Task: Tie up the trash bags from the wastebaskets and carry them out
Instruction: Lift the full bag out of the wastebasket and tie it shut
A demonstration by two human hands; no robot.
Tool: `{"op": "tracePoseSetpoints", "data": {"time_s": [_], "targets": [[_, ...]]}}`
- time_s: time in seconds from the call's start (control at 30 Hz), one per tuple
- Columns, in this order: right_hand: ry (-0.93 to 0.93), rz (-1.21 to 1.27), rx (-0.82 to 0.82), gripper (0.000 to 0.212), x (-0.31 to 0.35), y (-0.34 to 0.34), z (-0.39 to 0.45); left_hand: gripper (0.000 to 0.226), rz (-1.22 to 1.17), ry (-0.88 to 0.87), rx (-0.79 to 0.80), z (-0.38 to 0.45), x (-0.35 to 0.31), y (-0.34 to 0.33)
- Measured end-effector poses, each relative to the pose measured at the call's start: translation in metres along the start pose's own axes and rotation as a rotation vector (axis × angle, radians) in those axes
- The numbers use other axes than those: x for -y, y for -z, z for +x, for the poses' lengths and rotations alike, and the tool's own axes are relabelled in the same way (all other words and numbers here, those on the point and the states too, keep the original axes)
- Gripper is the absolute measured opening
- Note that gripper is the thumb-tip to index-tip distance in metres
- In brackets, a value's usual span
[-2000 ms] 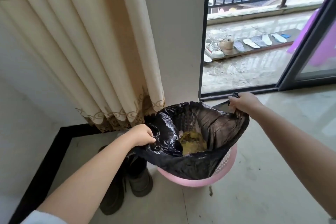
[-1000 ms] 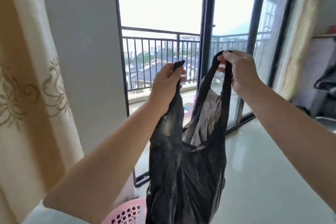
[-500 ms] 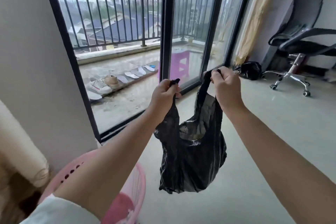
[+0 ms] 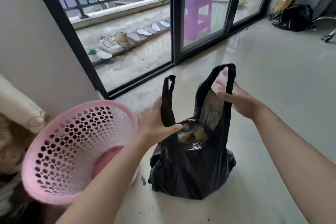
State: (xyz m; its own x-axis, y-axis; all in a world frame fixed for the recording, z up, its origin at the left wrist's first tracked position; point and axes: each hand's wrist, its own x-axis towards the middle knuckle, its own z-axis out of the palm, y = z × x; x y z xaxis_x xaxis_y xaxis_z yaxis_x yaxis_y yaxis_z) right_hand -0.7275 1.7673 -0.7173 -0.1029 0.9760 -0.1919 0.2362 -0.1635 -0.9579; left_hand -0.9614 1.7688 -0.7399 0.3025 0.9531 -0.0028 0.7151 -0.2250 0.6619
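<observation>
A black trash bag (image 4: 190,169) sits on the pale floor, its mouth open with yellowish waste showing inside. Its two handle loops stand upright. My left hand (image 4: 156,120) holds the base of the left loop between thumb and fingers. The right loop lies across the palm of my right hand (image 4: 236,100), whose blurred fingers are spread and fairly straight. The pink perforated wastebasket (image 4: 109,104) stands to the left of the bag with no liner in it, partly behind my left forearm.
A second black bag (image 4: 292,17) lies by the far right curtain, next to a chair wheel (image 4: 327,37). Beyond the sliding glass door (image 4: 174,23) are shoes (image 4: 112,43) and a purple stool (image 4: 198,16). A cream curtain (image 4: 18,107) hangs at the left.
I lifted the bag out of the pink basket, swung it right and lowered it onto the floor. My hands slid down the handles, and the right hand's grip loosened.
</observation>
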Motion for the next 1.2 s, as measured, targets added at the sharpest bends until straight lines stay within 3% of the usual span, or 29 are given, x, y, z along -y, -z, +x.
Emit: {"op": "tracePoseSetpoints", "data": {"time_s": [0.03, 0.13, 0.23, 0.27, 0.37, 0.43, 0.53, 0.63, 0.7, 0.83, 0.93, 1.0, 1.1, 1.2], "targets": [[-0.052, 0.023, 0.081, 0.139, -0.005, -0.002, 0.000, 0.070, 0.015, 0.020, 0.015, 0.002, 0.005, -0.002], [-0.181, -0.030, 0.179, 0.080, -0.029, -0.015, 0.010, 0.081, -0.139, 0.192, 0.055, 0.003, 0.022, -0.008], [-0.286, -0.081, 0.340, 0.073, -0.051, -0.035, 0.021, 0.089, -0.450, 0.342, 0.024, -0.005, 0.031, -0.018], [-0.311, -0.053, 0.359, 0.064, -0.056, -0.042, 0.024, 0.079, -0.513, 0.369, 0.012, -0.007, 0.032, -0.023], [-0.324, 0.043, 0.291, 0.029, -0.069, -0.060, 0.036, 0.016, -0.614, 0.370, -0.113, -0.008, 0.034, -0.036], [-0.304, 0.112, 0.200, 0.019, -0.078, -0.062, 0.041, 0.014, -0.706, 0.358, -0.168, -0.008, 0.034, -0.039], [-0.231, 0.422, 0.001, 0.017, -0.083, -0.042, 0.044, 0.020, -0.885, 0.289, -0.144, -0.001, 0.033, -0.040], [-0.186, 0.769, -0.252, 0.039, -0.086, -0.018, 0.039, 0.036, -1.160, 0.391, -0.123, 0.014, 0.021, -0.047], [-0.198, 0.826, -0.388, 0.041, -0.092, -0.014, 0.031, 0.042, -1.263, 0.429, -0.050, 0.027, 0.006, -0.060], [-0.334, 0.793, -0.501, 0.039, -0.108, -0.009, 0.011, 0.041, -1.317, 0.496, 0.120, 0.040, -0.007, -0.101], [-0.381, 0.724, -0.527, 0.033, -0.115, 0.005, -0.010, 0.024, -1.389, 0.533, 0.307, 0.039, 0.003, -0.123], [-0.426, 0.685, -0.498, 0.031, -0.123, 0.009, -0.022, 0.021, -1.304, 0.539, 0.387, 0.039, 0.009, -0.130], [-0.520, 0.645, -0.412, 0.033, -0.132, 0.013, -0.027, 0.031, -1.234, 0.533, 0.356, 0.044, 0.010, -0.135], [-0.517, 0.568, -0.305, 0.032, -0.128, 0.010, -0.018, 0.030, -1.347, 0.526, 0.252, 0.049, 0.009, -0.129]]}}
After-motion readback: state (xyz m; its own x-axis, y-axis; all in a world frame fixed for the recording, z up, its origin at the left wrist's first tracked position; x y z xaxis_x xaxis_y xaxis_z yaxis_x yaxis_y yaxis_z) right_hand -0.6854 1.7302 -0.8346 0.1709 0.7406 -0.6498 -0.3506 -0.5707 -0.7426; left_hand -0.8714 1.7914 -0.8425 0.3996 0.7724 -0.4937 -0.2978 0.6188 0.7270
